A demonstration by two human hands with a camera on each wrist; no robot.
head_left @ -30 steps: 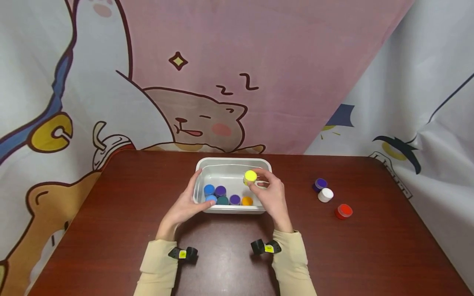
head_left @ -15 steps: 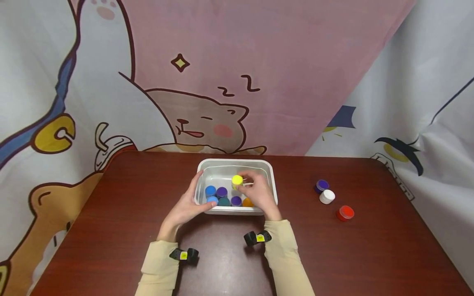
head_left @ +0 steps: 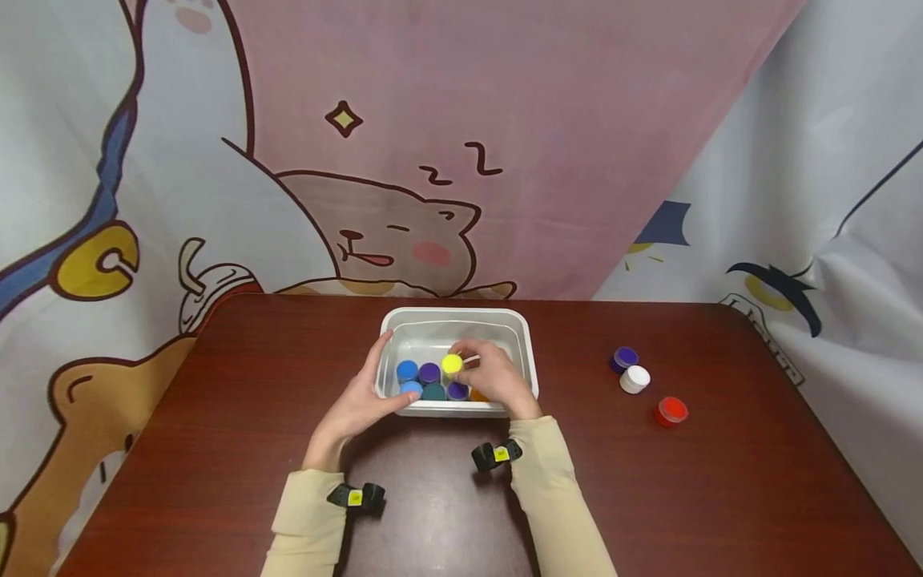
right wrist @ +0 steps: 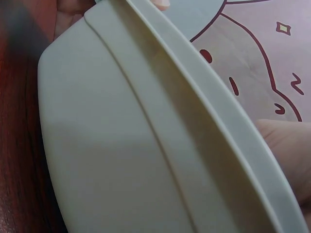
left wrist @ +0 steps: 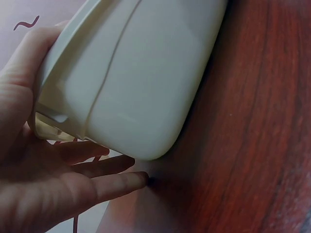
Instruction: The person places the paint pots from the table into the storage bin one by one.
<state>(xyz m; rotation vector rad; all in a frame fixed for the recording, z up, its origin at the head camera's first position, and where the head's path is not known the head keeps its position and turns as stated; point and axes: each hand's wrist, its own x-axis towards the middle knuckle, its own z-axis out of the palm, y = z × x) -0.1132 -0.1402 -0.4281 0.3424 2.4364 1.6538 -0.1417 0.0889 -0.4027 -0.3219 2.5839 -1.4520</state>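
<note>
A white plastic bin [head_left: 454,313] sits in the middle of the table. My left hand [head_left: 359,401] holds its left end, with the thumb over the front rim. In the left wrist view, the other fingers lie along the outside of that end. My right hand [head_left: 499,381] reaches into the bin and pinches a small yellow paint pot [head_left: 452,364]. Beside and in front of it lie purple pots [head_left: 429,373], blue pots [head_left: 407,370] and a dark green pot [head_left: 433,392]. An orange pot [head_left: 477,396] is partly hidden by my right hand.
On the table [head_left: 728,465] to the right of the bin stand a dark purple pot [head_left: 624,359], a white pot [head_left: 635,380] and a red pot [head_left: 671,411]. A cloth backdrop [head_left: 548,160] with cartoon animals hangs behind the table.
My right hand has moved left inside the bin and carried the yellow paint pot close to the purple pots. The left hand keeps its hold on the bin.
</note>
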